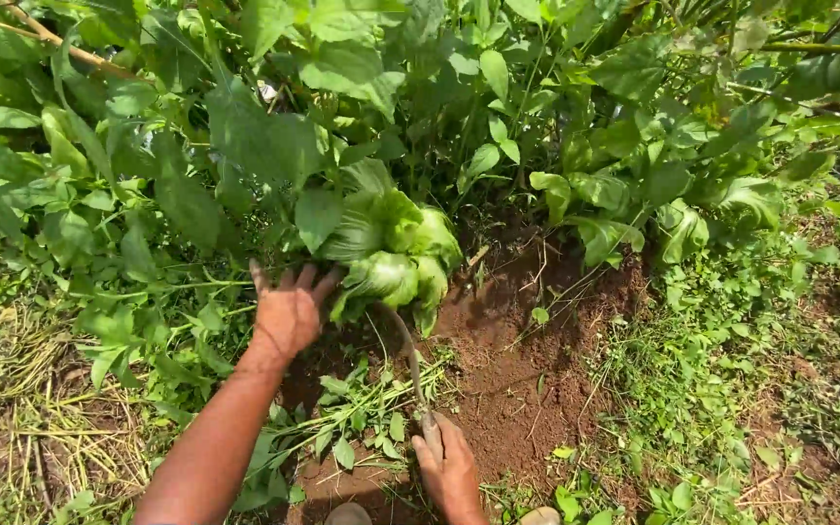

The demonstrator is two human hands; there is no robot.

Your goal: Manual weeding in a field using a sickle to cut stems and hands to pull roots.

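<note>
My left hand [289,309] reaches forward with fingers spread, pressing against the leafy green plants [381,248] and holding their stems and leaves back. My right hand [447,465] is low in the picture, closed around the handle of a sickle [408,358]. The curved blade of the sickle runs up from my fist toward the base of the plants, just above the bare brown soil [517,360]. Cut green stems [362,413] lie on the ground between my two hands.
Dense broad-leaved plants [245,126] fill the upper half. Low weeds and grass [731,389] cover the right side. Dry yellowish straw [41,418] lies at the lower left. A thin brown branch [60,44] crosses the top left.
</note>
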